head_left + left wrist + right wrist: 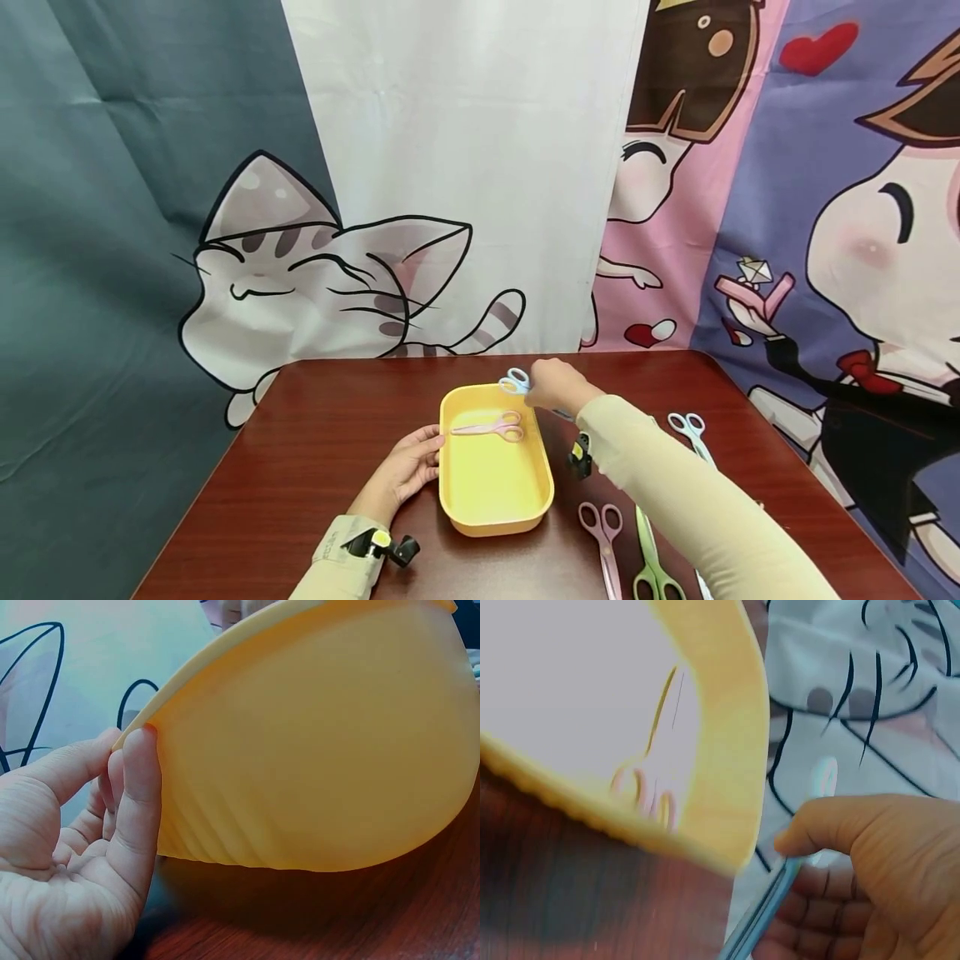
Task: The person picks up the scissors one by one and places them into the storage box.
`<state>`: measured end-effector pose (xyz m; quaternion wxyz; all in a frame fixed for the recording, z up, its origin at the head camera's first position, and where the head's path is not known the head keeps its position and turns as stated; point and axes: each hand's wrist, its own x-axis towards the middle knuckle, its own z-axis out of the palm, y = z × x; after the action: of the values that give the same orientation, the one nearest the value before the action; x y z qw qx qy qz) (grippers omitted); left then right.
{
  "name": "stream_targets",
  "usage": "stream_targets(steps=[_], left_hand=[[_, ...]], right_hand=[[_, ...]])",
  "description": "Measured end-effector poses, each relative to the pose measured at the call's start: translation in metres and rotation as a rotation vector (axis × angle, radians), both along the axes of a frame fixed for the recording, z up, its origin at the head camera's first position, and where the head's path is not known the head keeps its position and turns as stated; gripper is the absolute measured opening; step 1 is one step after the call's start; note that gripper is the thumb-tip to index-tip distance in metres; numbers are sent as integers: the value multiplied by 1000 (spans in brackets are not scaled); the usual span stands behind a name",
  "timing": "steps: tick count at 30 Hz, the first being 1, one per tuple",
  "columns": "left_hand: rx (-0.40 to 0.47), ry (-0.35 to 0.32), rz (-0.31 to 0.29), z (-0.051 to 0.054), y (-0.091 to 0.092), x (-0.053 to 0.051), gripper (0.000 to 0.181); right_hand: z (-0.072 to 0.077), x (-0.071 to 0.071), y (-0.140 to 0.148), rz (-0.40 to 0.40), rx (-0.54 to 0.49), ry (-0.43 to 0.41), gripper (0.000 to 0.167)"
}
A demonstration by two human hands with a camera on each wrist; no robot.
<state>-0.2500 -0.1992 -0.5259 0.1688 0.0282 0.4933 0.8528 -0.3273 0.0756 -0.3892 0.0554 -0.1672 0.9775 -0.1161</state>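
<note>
A shallow yellow plastic bin (495, 528) stands on the table, with pink scissors (487, 428) lying inside near its far end. At the bin's left side my left hand (408, 467) holds the rim; in the left wrist view that hand (90, 825) has thumb and finger at the edge. Light blue scissors (514, 382) are gripped in my right hand (558, 386), above the bin's far right corner. Seen from the right wrist, the right hand (885, 862) pinches the blue scissors (765, 907) with thumb and curled fingers, beside the bin.
Right of the bin lie mauve scissors (602, 533) and green scissors (651, 558). Further right is another pair of pale blue scissors (690, 429), partly behind my right forearm. A cartoon-printed cloth (480, 167) hangs behind the dark red table (315, 433).
</note>
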Motion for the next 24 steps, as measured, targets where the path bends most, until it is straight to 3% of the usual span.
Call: stream_targets(steps=[7, 12, 15, 20, 24], left_hand=[[1, 4, 3, -1, 0, 0, 12], [-7, 4, -2, -2, 0, 1, 11], [-7, 4, 2, -2, 0, 1, 10], [-5, -3, 9, -1, 0, 0, 11], [-8, -10, 9, -1, 0, -1, 11]], right_hand=[[-10, 3, -31, 234, 3, 85, 20], [-18, 8, -45, 341, 8, 65, 28], [-24, 11, -52, 394, 58, 43, 29], [-35, 15, -60, 508, 191, 90, 29], [-42, 19, -65, 538, 251, 122, 32]])
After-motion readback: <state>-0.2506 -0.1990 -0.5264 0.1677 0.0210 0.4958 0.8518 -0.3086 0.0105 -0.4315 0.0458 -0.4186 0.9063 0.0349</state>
